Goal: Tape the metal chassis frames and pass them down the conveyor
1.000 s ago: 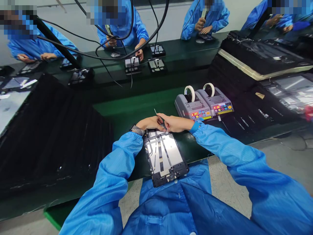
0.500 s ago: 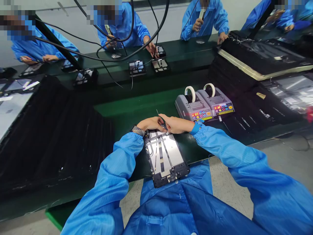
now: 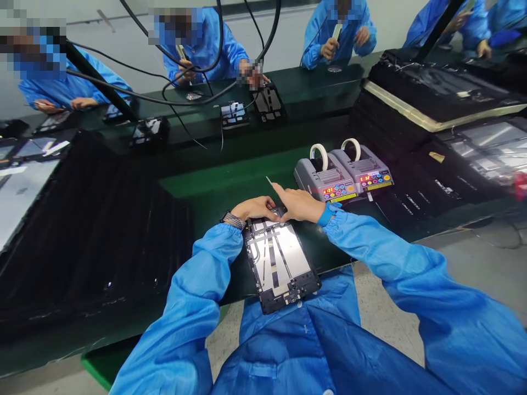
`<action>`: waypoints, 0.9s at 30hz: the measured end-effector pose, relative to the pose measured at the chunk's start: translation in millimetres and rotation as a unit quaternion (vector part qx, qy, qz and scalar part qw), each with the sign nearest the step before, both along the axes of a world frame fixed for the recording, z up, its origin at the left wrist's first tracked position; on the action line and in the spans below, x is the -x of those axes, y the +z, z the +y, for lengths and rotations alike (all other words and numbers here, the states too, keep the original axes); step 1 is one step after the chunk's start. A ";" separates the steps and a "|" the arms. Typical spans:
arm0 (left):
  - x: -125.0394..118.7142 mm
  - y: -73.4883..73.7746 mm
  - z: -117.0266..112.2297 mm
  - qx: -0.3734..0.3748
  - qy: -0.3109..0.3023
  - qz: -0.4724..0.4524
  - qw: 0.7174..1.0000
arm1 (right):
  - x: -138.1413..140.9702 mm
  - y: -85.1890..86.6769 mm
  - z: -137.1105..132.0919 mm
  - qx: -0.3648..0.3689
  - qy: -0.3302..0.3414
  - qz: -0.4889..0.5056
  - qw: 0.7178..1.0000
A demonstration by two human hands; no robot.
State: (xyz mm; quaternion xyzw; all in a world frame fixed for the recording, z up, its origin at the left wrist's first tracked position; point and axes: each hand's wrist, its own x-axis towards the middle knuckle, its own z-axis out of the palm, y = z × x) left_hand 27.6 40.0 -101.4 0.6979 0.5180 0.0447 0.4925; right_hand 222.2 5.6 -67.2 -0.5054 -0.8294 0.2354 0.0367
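An opened tablet [image 3: 282,255], with a silvery plate, dark ribbon strips and a black frame, lies tilted at the table's near edge, its lower end overhanging my lap. My left hand [image 3: 257,208] curls over its far end, thumb on the near side and fingers bent around the edge. At the far right corner of the tablet is my right hand [image 3: 300,204], thumb down near the left thumb and index finger raised. From behind that index finger sticks the pale end of a thin, stick-like tool [image 3: 269,179]; the rest of it is hidden by the hand.
Two grey tape dispensers [image 3: 343,174] with lit displays stand just beyond my right hand. Black padded material [image 3: 123,236] covers the left side. A stack of black sheets [image 3: 436,104] rises at the right. Cables [image 3: 173,101] hang overhead. Co-workers in blue coats [image 3: 228,44] sit opposite.
My right hand has shifted slightly and opened away from the left, its index finger lifting. The tool's dark part between the hands is no longer visible. Opposite, a co-worker's hand moves a tablet.
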 end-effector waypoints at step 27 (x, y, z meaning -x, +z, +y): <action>72.0 26.4 -60.7 -0.193 0.196 -0.176 0.945 | 11.0 -18.7 -57.8 -0.046 -0.040 0.214 0.975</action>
